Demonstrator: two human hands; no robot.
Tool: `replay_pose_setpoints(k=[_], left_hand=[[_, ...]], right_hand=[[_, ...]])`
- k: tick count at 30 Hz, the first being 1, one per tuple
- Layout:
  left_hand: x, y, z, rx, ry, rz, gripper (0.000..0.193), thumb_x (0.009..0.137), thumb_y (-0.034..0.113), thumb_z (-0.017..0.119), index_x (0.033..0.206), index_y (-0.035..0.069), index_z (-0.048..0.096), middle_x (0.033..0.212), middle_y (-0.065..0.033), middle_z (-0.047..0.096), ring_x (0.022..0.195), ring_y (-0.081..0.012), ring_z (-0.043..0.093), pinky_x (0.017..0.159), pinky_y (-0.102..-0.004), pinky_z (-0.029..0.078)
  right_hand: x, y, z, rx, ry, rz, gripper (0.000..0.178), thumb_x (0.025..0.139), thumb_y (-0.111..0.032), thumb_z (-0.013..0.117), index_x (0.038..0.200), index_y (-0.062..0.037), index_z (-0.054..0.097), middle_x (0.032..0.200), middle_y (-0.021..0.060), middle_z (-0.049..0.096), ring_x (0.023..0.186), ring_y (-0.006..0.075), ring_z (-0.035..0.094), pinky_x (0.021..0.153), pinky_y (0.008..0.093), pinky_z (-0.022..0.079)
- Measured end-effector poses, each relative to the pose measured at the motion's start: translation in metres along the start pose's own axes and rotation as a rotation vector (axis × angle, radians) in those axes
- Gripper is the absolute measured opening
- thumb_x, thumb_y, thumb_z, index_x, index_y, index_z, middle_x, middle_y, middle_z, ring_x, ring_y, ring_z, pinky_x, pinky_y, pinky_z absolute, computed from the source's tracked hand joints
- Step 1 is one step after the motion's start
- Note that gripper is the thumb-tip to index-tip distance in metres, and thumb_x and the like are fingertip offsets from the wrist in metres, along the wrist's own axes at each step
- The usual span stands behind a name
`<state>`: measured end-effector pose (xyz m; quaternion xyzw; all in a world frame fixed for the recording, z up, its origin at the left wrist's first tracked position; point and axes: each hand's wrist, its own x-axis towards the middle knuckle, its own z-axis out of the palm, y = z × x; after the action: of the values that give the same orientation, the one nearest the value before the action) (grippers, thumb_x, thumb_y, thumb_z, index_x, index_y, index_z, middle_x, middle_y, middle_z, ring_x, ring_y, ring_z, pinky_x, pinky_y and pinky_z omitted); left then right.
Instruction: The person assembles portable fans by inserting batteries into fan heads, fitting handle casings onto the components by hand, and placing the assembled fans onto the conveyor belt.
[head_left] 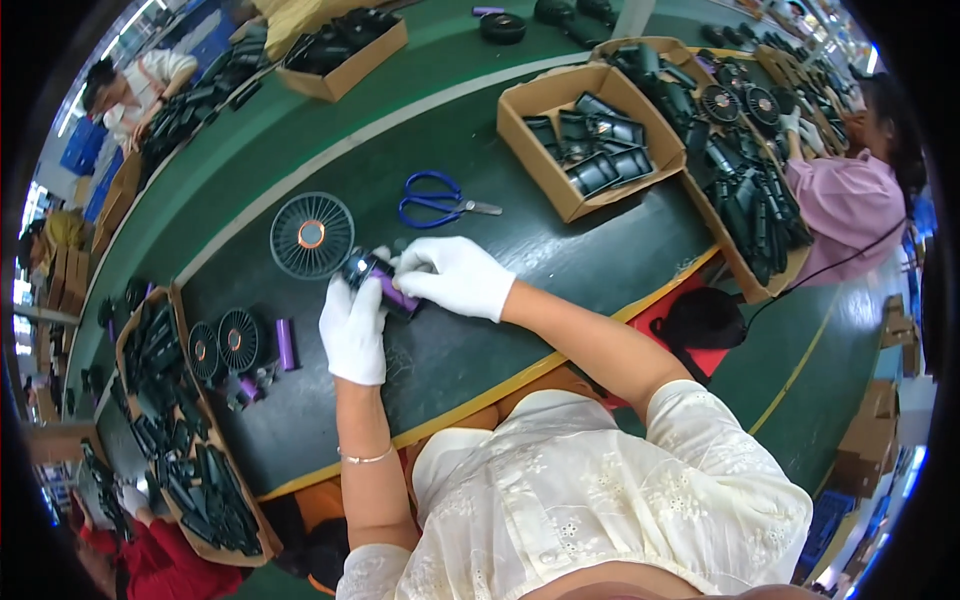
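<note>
My left hand (355,332), in a white glove, is closed around a dark green fan handle housing (366,264) just above the table. A purple cylindrical battery (394,294) lies along the housing. My gloved right hand (458,278) has its fingers pinched at the battery's right side; the fingertips are partly hidden. Just beyond my left hand lies a round fan grille (312,236) with a copper-coloured ring at its centre. Scissors with blue handles (432,200) rest farther right, their blades pointing right.
A cardboard box (545,165) of dark housings stands at the back right, beside a long tray of parts (745,215). At left is another tray of dark parts (180,420), near two fan grilles (238,340) and a loose purple battery (286,345). Co-workers sit on both sides.
</note>
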<state>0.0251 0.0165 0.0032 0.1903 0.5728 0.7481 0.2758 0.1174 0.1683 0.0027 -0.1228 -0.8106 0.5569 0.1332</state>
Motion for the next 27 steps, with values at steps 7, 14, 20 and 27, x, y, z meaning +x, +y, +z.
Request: replay_pose_setpoints(k=[7,14,20,27], left_hand=[[-0.003,0.010,-0.007,-0.082,-0.008,-0.033,0.036,0.100,0.006,0.051,0.132,-0.009,0.046,0.129,-0.0189,0.060,0.116,-0.0256,0.062,0.097,-0.0345,0.050],[-0.004,0.007,-0.004,-0.280,-0.062,-0.068,0.034,0.099,0.005,0.051,0.130,-0.008,0.048,0.126,-0.0190,0.060,0.116,-0.0281,0.062,0.100,-0.0390,0.050],[-0.005,0.008,-0.015,-0.224,-0.008,-0.050,0.036,0.099,0.006,0.051,0.131,-0.009,0.047,0.128,-0.0185,0.060,0.117,-0.0287,0.061,0.100,-0.0395,0.051],[0.001,0.005,-0.009,-0.166,0.005,-0.040,0.035,0.098,0.007,0.053,0.129,-0.008,0.051,0.124,-0.0160,0.062,0.113,-0.0254,0.064,0.096,-0.0348,0.053]], right_hand=[[-0.006,-0.015,-0.143,-0.934,0.463,-0.067,0.023,0.082,-0.005,0.063,0.103,-0.0073,0.070,0.103,0.0140,0.069,0.097,0.0344,0.066,0.087,0.0415,0.053],[-0.014,0.058,-0.262,-1.144,0.408,0.320,0.046,0.084,-0.014,0.065,0.130,-0.0142,0.061,0.120,0.0162,0.066,0.113,0.0355,0.062,0.097,0.0429,0.049],[-0.009,-0.022,-0.164,-0.677,0.505,-0.155,0.060,0.084,-0.012,0.070,0.141,-0.0045,0.052,0.114,0.0168,0.070,0.097,0.0215,0.070,0.083,0.0317,0.054],[-0.032,-0.010,-0.037,-0.907,0.034,-0.327,0.054,0.076,-0.008,0.076,0.128,-0.0060,0.061,0.118,0.0164,0.065,0.114,0.0338,0.060,0.100,0.0399,0.048]])
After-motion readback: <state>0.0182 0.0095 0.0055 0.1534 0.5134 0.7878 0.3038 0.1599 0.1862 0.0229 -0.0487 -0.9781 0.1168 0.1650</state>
